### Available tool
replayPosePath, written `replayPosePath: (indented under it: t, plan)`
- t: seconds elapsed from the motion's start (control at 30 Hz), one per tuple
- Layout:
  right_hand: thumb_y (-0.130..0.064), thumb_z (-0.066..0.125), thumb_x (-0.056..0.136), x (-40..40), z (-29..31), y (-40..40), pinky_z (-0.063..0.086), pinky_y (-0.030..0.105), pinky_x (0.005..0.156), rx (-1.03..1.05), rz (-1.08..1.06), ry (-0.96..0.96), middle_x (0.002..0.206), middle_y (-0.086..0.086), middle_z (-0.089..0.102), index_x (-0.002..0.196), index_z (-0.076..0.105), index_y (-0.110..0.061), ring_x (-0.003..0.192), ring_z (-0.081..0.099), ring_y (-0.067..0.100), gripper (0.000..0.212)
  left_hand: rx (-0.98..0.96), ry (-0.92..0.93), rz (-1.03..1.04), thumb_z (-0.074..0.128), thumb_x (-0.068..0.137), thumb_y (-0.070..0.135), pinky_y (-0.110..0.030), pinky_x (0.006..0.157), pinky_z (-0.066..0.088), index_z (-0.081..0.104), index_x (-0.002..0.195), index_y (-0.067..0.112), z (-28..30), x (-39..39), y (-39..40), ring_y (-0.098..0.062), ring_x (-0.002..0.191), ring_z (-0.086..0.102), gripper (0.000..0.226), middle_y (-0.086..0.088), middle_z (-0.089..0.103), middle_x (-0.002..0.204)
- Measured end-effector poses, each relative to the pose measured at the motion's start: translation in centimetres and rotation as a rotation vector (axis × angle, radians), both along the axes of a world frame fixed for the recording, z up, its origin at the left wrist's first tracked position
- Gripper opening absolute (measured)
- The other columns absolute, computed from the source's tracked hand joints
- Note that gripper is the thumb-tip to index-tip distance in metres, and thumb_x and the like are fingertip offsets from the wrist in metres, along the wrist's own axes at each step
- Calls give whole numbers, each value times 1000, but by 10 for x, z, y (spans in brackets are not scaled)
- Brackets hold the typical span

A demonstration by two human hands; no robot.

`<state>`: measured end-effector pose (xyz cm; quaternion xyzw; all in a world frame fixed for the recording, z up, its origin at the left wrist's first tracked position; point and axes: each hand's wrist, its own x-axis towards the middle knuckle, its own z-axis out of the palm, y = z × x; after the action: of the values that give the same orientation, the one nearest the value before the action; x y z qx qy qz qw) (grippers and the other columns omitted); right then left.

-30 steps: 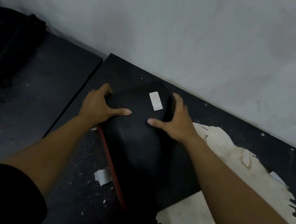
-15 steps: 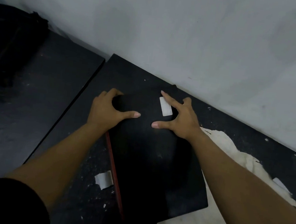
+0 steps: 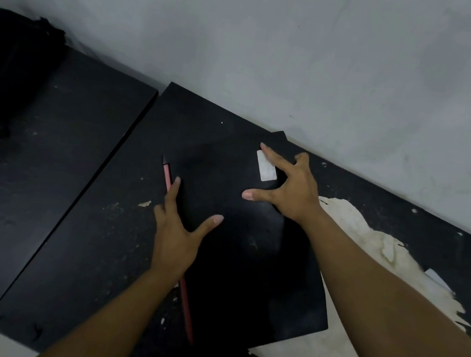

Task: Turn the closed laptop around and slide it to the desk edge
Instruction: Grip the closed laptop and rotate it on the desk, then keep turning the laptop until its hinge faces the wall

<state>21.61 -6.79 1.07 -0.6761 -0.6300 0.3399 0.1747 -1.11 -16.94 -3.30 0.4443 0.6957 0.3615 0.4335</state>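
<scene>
laptop – closed, flat on worktop | your left hand – fingers spread along its red edge | your right hand – fingers splayed on lid beside white sticker

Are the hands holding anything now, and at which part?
Nothing is gripped. Both hands are spread open on the closed laptop: the left hand at its red-trimmed left edge, the right hand on the lid by the white sticker.

I log: laptop black, red strip along one edge, white sticker; desk black, speckled, cream patch where peeled; wall pale grey.
</scene>
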Motion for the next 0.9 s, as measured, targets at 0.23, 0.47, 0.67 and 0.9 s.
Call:
replayPosePath:
  t: [0.23, 0.47, 0.67, 0.9]
  plan:
    - [-69, 90, 53, 22, 3, -32, 38, 43, 115, -1, -188, 31, 146, 6, 29, 148, 37, -67, 151, 28, 29, 109, 55, 31, -186, 89, 71, 51, -25, 106, 37, 24, 159, 49, 2, 1, 27, -10, 120, 44, 109, 1, 36, 132]
    - [-66, 91, 60, 41, -1, -83, 39, 29, 106, -21, -498, 114, 141, 14, 36, 154, 24, -66, 129, 50, 29, 115, 128, 155, -547, 92, 65, 53, -15, 102, 35, 30, 154, 57, 11, 12, 78, -7, 111, 48, 108, 0, 46, 125]
    - [-60, 88, 69, 50, -3, -113, 40, 35, 107, -67, -593, 183, 125, 8, 38, 159, 15, -59, 102, 42, 16, 116, 140, 234, -810, 90, 64, 58, -27, 100, 40, 29, 153, 59, 14, 26, 114, -11, 103, 50, 107, 1, 48, 117]
    - [-69, 77, 77, 65, -17, -121, 42, 34, 99, -151, -571, 88, 123, 7, 33, 160, 7, -59, 99, 45, 23, 108, 180, 291, -943, 89, 62, 61, -18, 90, 35, 32, 154, 55, 14, 40, 133, 5, 99, 46, 108, 17, 42, 109]
